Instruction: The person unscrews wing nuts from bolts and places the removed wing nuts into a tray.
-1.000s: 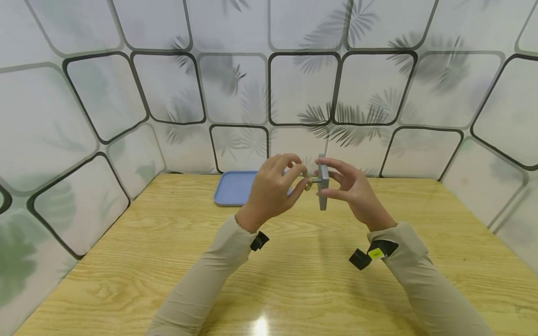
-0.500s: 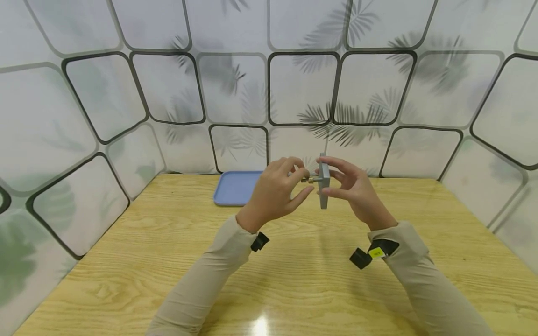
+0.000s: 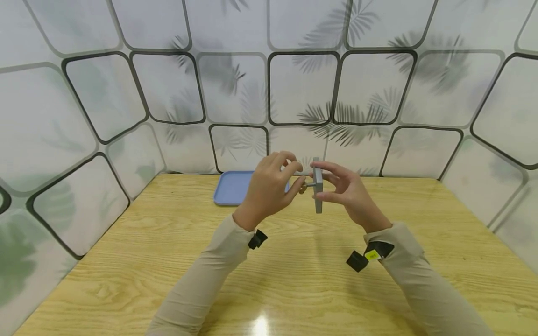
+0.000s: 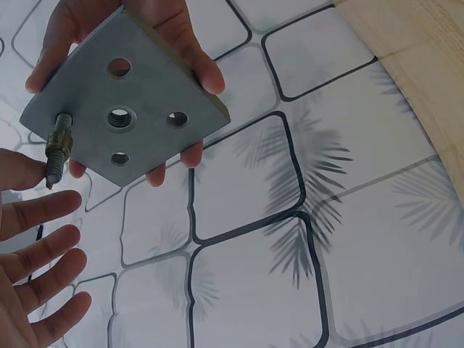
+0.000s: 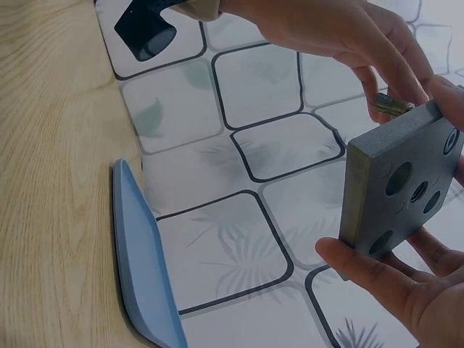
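My right hand (image 3: 350,198) holds a square grey metal plate (image 4: 145,94) upright by its edges, fingers and thumb on opposite sides. Several round holes pierce the plate, the middle one threaded. From a corner hole a threaded bolt (image 4: 55,172) sticks out toward my left hand (image 3: 271,186). A brass nut (image 4: 59,143) sits partway along it. In the left wrist view the left thumb (image 4: 22,170) lies against or very close to the bolt's free end. The other left fingers are spread, apart from the bolt. In the right wrist view, the plate's opposite face (image 5: 406,185) shows.
A shallow blue tray (image 3: 233,189) lies on the wooden table (image 3: 294,280) behind the left hand, partly hidden by it. A patterned cloth wall (image 3: 302,88) encloses the table's back and sides. Black wrist cameras (image 3: 357,260) sit on both wrists.
The left index finger lay on the nut half a second ago; now it is raised and the thumb is up beside the nut. Both hands and the plate have shifted slightly left.
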A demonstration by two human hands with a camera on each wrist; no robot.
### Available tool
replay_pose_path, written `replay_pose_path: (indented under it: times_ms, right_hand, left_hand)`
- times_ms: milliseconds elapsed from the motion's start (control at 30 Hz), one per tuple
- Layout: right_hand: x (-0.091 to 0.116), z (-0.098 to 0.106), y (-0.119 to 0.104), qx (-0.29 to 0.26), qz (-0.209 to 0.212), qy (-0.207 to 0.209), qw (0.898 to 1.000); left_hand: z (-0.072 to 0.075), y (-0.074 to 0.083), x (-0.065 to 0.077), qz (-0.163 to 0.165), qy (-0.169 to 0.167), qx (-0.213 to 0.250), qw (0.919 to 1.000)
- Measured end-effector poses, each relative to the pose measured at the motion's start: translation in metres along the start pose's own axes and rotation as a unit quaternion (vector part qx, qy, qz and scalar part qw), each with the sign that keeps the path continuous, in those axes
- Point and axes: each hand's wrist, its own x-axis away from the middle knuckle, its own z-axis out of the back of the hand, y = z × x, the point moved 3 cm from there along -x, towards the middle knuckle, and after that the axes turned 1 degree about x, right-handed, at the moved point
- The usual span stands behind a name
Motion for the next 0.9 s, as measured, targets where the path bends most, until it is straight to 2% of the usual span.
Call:
replay_pose_path:
  times_ms: [200,333,433,567,667,767,900]
  right_hand:
    - [0.001,0.002,-0.001,0.01,-0.001,0.004,1.0]
    - [0.0,0.004,-0.004,0.008,0.009,0.009,1.0]
    - [0.0,0.005,-0.006,0.007,0.012,0.01,1.0]
    - [0.0,0.005,-0.006,0.004,0.009,0.009,1.0]
    - [0.0,0.005,-0.006,0.004,0.01,0.009,1.0]
    - [0.0,0.004,-0.006,0.008,0.01,0.011,1.0]
    - [0.0,0.004,-0.006,0.014,0.009,0.013,1.0]
  left_hand:
    - [0.001,-0.001,0.0,0.0,0.022,-0.006,0.9997]
    - [0.002,0.001,0.0,-0.031,0.05,0.004,0.9983]
    - [0.002,0.004,0.0,-0.065,0.054,-0.009,0.9963]
    - [0.0,0.009,0.001,-0.104,0.046,-0.071,0.991]
    - [-0.001,0.011,0.002,-0.111,0.04,-0.1,0.988]
    - [-0.003,0.011,0.002,-0.101,0.026,-0.093,0.9902]
    - [-0.005,0.011,0.002,-0.079,-0.013,-0.059,0.9951]
